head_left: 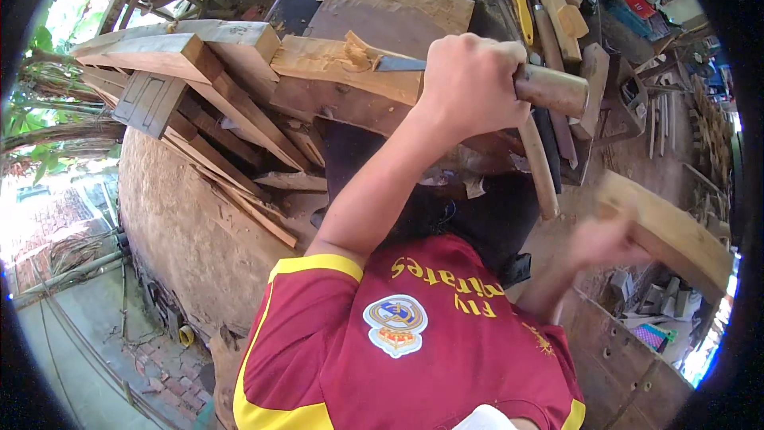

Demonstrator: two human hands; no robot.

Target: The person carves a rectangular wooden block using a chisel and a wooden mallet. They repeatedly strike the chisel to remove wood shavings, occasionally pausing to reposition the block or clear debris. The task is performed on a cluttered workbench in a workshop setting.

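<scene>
My left hand [471, 84] is wrapped round the wooden handle of a chisel [402, 64], held nearly flat with its blade pointing left. The handle's thick butt sticks out to the right of the fist. The blade lies on a pale piece of wood [310, 62], where curled shavings [356, 49] stand up at its tip. Off to the right, my right hand [609, 239] is smeared by motion but closed on a thick squared wooden block [672, 235], raised apart from the chisel.
Long squared timbers [143, 52] stretch away at the left. A flat board [390, 12] lies behind the workpiece. A yellow-handled brush [521, 12], wooden strips [549, 0] and a loose wooden handle [540, 167] lie at the right side of the bench. A stool-like wooden frame [633, 99] stands beyond.
</scene>
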